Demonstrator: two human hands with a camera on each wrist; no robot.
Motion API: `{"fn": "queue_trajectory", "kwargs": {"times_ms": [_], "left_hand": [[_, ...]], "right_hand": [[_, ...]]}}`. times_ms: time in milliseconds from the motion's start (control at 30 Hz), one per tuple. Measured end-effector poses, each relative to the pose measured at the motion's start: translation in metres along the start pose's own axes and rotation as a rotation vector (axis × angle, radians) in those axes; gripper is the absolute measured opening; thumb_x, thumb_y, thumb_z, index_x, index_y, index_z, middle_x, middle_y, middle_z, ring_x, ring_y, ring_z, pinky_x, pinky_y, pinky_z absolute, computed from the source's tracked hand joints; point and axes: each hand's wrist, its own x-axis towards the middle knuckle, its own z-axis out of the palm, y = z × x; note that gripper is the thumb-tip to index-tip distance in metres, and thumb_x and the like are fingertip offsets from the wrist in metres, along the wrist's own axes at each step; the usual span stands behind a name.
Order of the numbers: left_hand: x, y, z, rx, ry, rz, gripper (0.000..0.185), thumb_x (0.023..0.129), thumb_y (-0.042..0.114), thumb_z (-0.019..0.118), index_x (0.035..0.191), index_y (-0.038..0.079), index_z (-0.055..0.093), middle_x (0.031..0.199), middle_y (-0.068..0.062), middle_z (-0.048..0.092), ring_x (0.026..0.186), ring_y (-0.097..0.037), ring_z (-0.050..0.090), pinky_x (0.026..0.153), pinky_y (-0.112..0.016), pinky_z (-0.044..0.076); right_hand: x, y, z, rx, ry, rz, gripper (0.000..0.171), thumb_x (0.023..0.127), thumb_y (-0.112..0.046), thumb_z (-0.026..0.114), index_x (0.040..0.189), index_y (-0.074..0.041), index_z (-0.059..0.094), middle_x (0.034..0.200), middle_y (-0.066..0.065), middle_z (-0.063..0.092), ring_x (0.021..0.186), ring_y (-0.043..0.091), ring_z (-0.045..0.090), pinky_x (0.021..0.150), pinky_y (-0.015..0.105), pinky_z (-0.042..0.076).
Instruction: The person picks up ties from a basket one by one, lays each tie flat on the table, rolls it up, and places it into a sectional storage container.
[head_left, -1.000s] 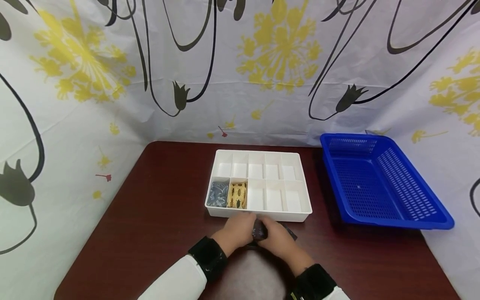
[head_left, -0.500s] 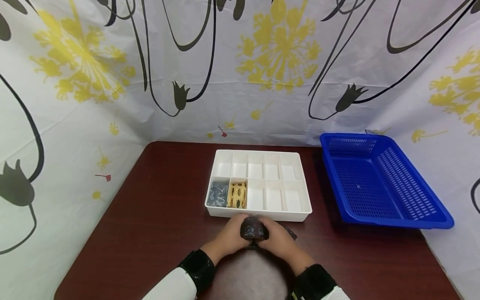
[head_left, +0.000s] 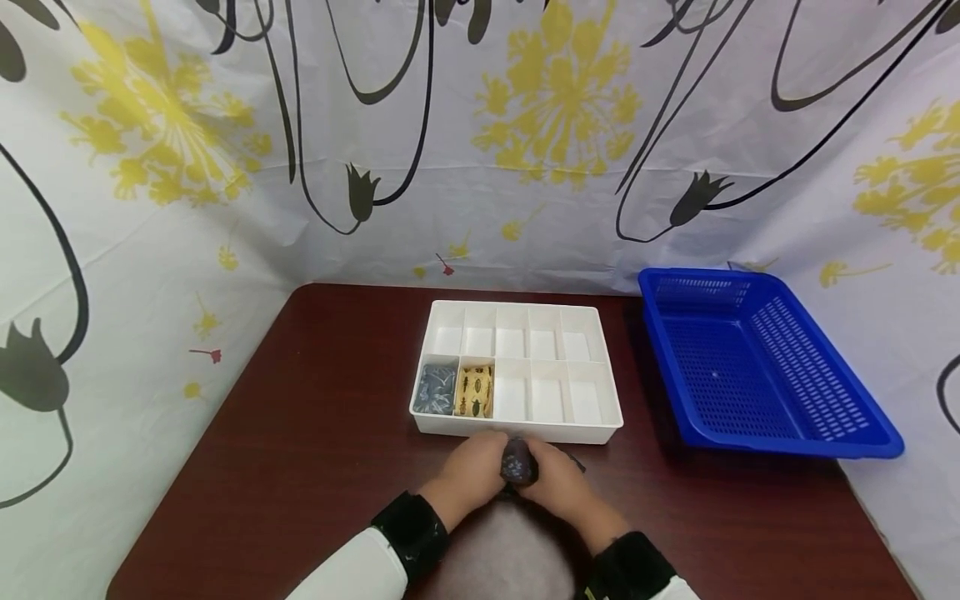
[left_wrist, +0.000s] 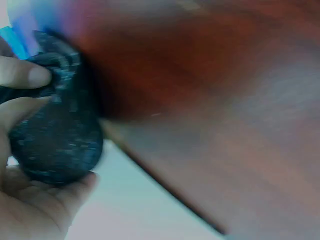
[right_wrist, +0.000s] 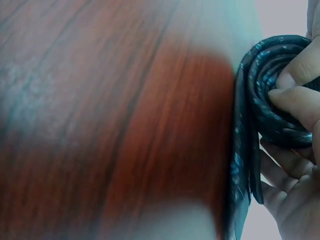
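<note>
Both hands meet in front of the white tray (head_left: 516,429) in the head view, around a dark patterned necktie (head_left: 519,463) wound into a roll. My left hand (head_left: 471,468) holds one side of it. In the left wrist view, thumb and fingers grip the rolled necktie (left_wrist: 60,142). From the other side my right hand (head_left: 558,482) pinches it. The spiral of the necktie (right_wrist: 285,131) shows in the right wrist view, with a loose tail hanging down beside the coil. Two front-left tray compartments hold a grey-blue patterned roll (head_left: 436,389) and a yellow roll with insect prints (head_left: 475,392).
A blue perforated basket (head_left: 795,446) stands at the right end of the dark red-brown table (head_left: 322,433). Behind and beside the table hangs a white sheet (head_left: 450,183) with yellow and grey flower prints. The other tray compartments show bare white floors.
My left hand shifted slightly left, then back right toward the other hand. The dark roll turned between the hands, and its tail at the right now shows less.
</note>
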Motion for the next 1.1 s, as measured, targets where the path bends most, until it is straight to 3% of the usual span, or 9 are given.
{"fn": "queue_trajectory", "kwargs": {"times_ms": [167, 300, 400, 533, 600, 733, 900, 1100], "left_hand": [[0.003, 0.017, -0.009, 0.209, -0.107, -0.104, 0.02, 0.077, 0.008, 0.073, 0.096, 0.006, 0.064, 0.09, -0.006, 0.064, 0.088, -0.018, 0.061, 0.077, -0.03, 0.052], [0.006, 0.02, -0.011, 0.242, -0.173, -0.138, 0.02, 0.08, 0.012, 0.073, 0.098, 0.007, 0.066, 0.092, -0.005, 0.064, 0.089, -0.018, 0.061, 0.074, -0.031, 0.053], [0.006, 0.013, -0.01, 0.159, -0.158, -0.085, 0.028, 0.074, 0.014, 0.077, 0.099, 0.008, 0.065, 0.092, -0.004, 0.064, 0.088, -0.017, 0.06, 0.076, -0.03, 0.052], [0.002, -0.008, -0.003, -0.114, -0.096, 0.017, 0.047, 0.06, 0.013, 0.082, 0.101, 0.011, 0.06, 0.094, 0.003, 0.061, 0.089, -0.013, 0.055, 0.084, -0.028, 0.047], [-0.002, -0.019, 0.003, -0.266, -0.063, 0.038, 0.053, 0.056, 0.009, 0.083, 0.102, 0.013, 0.057, 0.096, 0.005, 0.059, 0.09, -0.011, 0.054, 0.086, -0.029, 0.046], [-0.009, -0.032, 0.011, -0.441, 0.011, 0.066, 0.049, 0.058, 0.004, 0.078, 0.102, 0.013, 0.059, 0.097, 0.006, 0.06, 0.09, -0.009, 0.055, 0.086, -0.028, 0.046], [-0.011, -0.031, 0.014, -0.434, 0.065, 0.111, 0.028, 0.073, 0.011, 0.074, 0.099, 0.014, 0.064, 0.096, 0.005, 0.063, 0.089, -0.007, 0.057, 0.085, -0.026, 0.048], [-0.008, -0.022, 0.008, -0.236, 0.04, 0.088, 0.016, 0.081, 0.021, 0.072, 0.094, 0.016, 0.065, 0.089, 0.006, 0.064, 0.084, -0.008, 0.059, 0.082, -0.027, 0.049]], "right_hand": [[0.0, -0.003, -0.002, 0.022, -0.001, 0.014, 0.065, 0.063, -0.004, 0.085, 0.121, -0.001, 0.057, 0.112, 0.012, 0.065, 0.104, 0.027, 0.061, 0.089, 0.046, 0.048], [-0.001, -0.003, -0.001, 0.059, -0.017, 0.027, 0.068, 0.064, -0.003, 0.084, 0.125, 0.0, 0.054, 0.114, 0.014, 0.064, 0.104, 0.026, 0.06, 0.088, 0.044, 0.049], [-0.002, -0.002, 0.0, 0.077, -0.017, 0.03, 0.067, 0.064, -0.001, 0.082, 0.125, 0.001, 0.054, 0.115, 0.014, 0.064, 0.105, 0.027, 0.06, 0.089, 0.043, 0.049], [-0.003, 0.001, 0.001, 0.083, 0.003, 0.017, 0.062, 0.063, 0.001, 0.08, 0.121, -0.001, 0.057, 0.112, 0.011, 0.066, 0.103, 0.024, 0.061, 0.089, 0.042, 0.049], [-0.004, 0.002, 0.001, 0.093, 0.007, 0.015, 0.06, 0.063, 0.001, 0.079, 0.119, -0.003, 0.058, 0.111, 0.009, 0.066, 0.1, 0.022, 0.061, 0.088, 0.04, 0.05], [-0.005, 0.002, 0.002, 0.115, 0.005, 0.023, 0.059, 0.063, 0.0, 0.08, 0.118, -0.005, 0.059, 0.109, 0.006, 0.066, 0.096, 0.018, 0.059, 0.085, 0.036, 0.05], [-0.006, 0.003, 0.004, 0.137, 0.001, 0.023, 0.06, 0.064, 0.0, 0.08, 0.12, -0.005, 0.058, 0.111, 0.007, 0.065, 0.098, 0.02, 0.059, 0.085, 0.035, 0.049], [-0.007, 0.004, 0.004, 0.132, -0.001, 0.012, 0.059, 0.064, 0.002, 0.08, 0.118, -0.004, 0.058, 0.11, 0.008, 0.066, 0.097, 0.021, 0.06, 0.085, 0.035, 0.049]]}}
